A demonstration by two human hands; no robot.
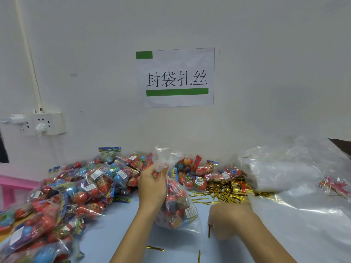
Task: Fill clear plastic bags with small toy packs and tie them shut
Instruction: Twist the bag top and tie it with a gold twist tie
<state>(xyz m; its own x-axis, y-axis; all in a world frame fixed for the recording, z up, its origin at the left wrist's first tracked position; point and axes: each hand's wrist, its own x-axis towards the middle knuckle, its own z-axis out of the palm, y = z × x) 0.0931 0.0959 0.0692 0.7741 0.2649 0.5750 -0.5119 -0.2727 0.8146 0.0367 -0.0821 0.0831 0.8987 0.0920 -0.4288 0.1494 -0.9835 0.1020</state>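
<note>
Clear plastic neck of the filled bag [176, 204] was bunched in the left hand [151, 186], fingers curled tight round it, centre frame. Bag body hung below the fist, resting on the pale blue table [117, 230], stuffed with red and blue toy packs. Right hand [228, 219] sat lower right of the bag, fingers curled down, pinching one gold twist tie [209, 231] that stuck out below the knuckles. Blurred there, so exact finger contact unclear. Loose gold ties [224, 188] lay in a heap just behind the right hand, two strays [154, 248] at bottom centre. Loose toy packs [76, 190] were piled across left and centre of frame, up to the wall. Stack of empty clear bags [296, 186] took the right side. Paper sign [176, 76] with green bars was on the wall, upper centre; white power strip [42, 123] at left; pink bin [11, 185] at left edge.
</note>
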